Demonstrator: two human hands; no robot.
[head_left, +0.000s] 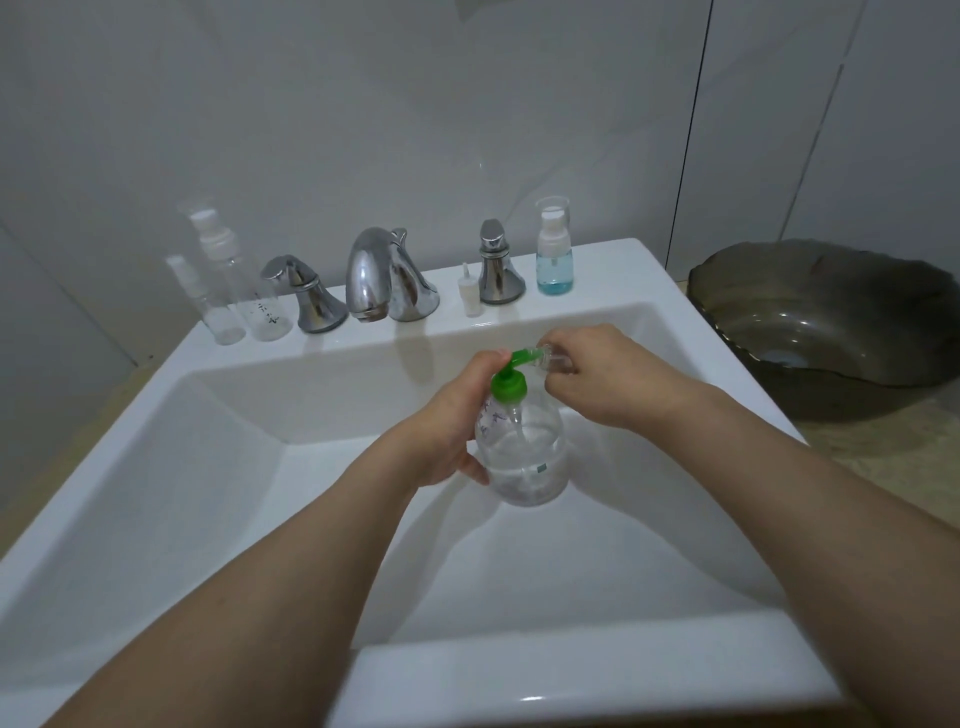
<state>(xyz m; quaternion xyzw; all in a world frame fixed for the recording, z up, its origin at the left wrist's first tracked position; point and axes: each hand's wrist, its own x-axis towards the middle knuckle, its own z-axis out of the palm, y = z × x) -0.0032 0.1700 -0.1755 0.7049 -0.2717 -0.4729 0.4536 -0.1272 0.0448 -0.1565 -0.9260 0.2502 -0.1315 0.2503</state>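
While over the sink (571, 675), pump bottle (524, 460) holds clear liquid | left grip (449, 415) grasps it | right grip (597, 374) pinches small vial (554, 359)

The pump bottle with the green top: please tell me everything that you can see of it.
The pump bottle is round and of clear plastic, with faint print on its side. It seems to hold some clear liquid. It has a green pump with a spout, and a dip tube inside. It is held tilted above the sink. The left hand grips its side, one finger on the pump's top. The spout meets a small clear bottle, which the right hand holds.
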